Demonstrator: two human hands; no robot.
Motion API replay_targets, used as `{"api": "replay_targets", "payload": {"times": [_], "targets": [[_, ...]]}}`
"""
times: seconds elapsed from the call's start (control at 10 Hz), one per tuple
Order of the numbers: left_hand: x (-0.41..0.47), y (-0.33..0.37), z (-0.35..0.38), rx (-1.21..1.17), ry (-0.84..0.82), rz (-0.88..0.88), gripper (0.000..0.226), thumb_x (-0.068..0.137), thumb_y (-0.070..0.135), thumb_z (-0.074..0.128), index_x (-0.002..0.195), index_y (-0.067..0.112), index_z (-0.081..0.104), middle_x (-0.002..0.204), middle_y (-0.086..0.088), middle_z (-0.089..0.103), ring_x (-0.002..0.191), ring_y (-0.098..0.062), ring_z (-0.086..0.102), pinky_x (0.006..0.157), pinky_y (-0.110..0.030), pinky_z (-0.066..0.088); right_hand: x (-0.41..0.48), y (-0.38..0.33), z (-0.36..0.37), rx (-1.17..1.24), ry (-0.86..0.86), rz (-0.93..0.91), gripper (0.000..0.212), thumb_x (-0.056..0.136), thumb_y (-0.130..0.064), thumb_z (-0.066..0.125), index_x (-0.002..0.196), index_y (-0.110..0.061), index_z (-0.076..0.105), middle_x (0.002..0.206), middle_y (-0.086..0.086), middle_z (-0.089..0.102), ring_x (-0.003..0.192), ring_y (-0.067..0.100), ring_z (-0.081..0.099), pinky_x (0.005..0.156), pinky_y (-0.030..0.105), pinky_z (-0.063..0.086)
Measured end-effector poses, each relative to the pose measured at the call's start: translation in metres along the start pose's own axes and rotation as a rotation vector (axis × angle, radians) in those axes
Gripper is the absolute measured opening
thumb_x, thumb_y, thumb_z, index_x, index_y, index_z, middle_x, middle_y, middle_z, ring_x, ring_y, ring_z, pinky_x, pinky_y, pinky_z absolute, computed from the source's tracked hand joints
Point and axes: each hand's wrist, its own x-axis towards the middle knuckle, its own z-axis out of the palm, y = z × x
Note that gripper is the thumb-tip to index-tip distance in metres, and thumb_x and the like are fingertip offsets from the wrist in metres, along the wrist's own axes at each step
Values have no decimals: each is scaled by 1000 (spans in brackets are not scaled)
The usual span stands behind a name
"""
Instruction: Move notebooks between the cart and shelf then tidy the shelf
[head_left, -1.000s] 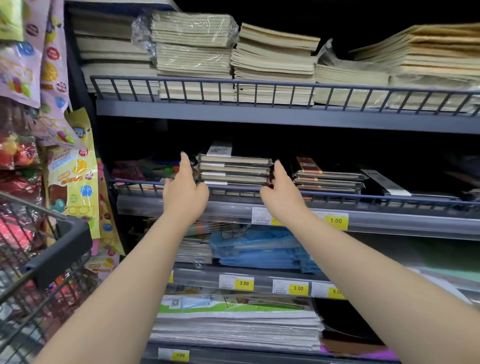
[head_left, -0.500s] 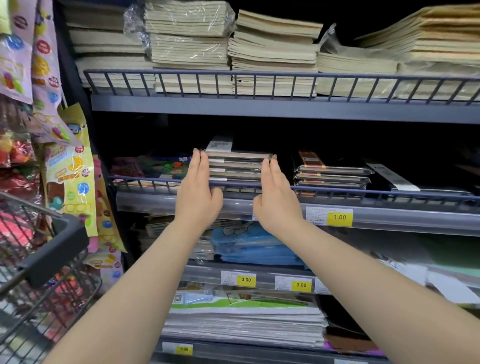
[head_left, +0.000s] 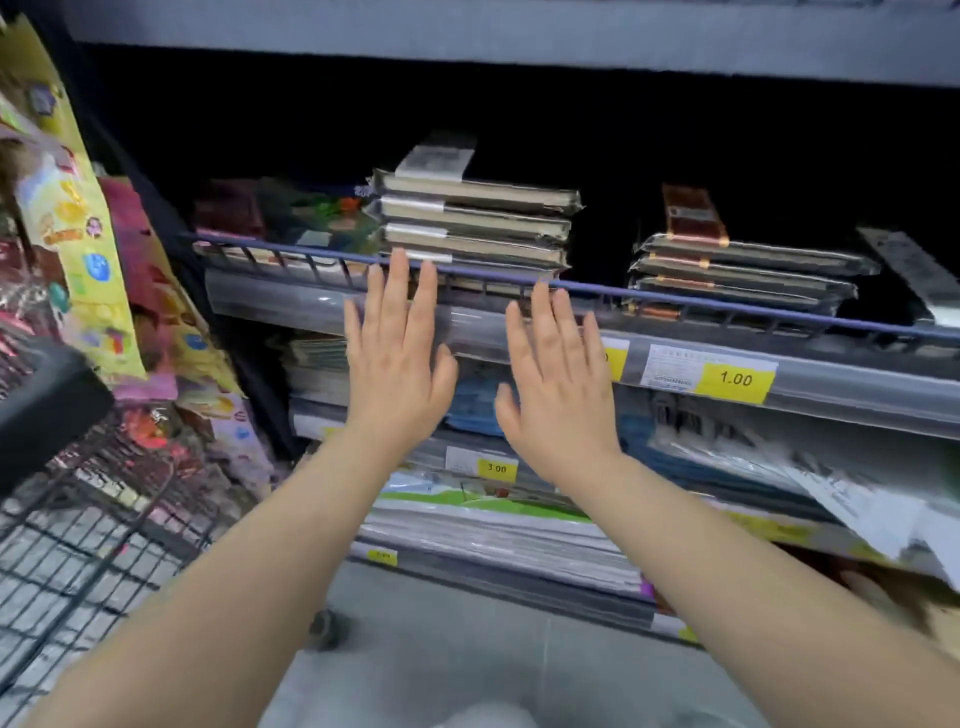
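A stack of wrapped dark notebooks (head_left: 475, 223) lies on the middle shelf behind a blue wire rail (head_left: 727, 304). A second, lower stack of notebooks (head_left: 743, 273) lies to its right. My left hand (head_left: 397, 358) is flat and open, fingers up, just in front of the rail below the first stack. My right hand (head_left: 558, 374) is open beside it, a little lower. Neither hand holds anything or touches the notebooks. The wire cart (head_left: 78, 530) stands at the lower left.
Hanging snack and toy packets (head_left: 88, 249) fill the left side above the cart. Lower shelves hold blue packs (head_left: 472, 405) and flat paper pads (head_left: 498, 535). Yellow price tags (head_left: 735, 379) run along the shelf fronts. Grey floor (head_left: 441, 649) shows below.
Both hands have come back from the sides of the notebook stack and dropped below the rail, fingers spread. The view has tilted down; the upper shelf is out of sight.
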Motion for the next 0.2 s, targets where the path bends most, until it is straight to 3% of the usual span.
{"api": "replay_targets", "payload": {"times": [0.1,0.2], "targets": [[-2,10,-18,-51,-89,-63,69,88,18,36,151,14,10,159,-14,7,146,-37,7,115,-54,4,-3,2,-13,81,-46,-33,68,85,-26,50,146,-6,29,155,17,25,142,30,14,117,43,0],[0,18,-51,-18,-279,-93,73,87,18,46,152,13,14,160,-13,7,145,-39,11,112,-60,13,-4,7,-36,154,-176,-27,69,82,-25,54,145,-9,31,154,18,27,142,31,14,117,42,2]]}}
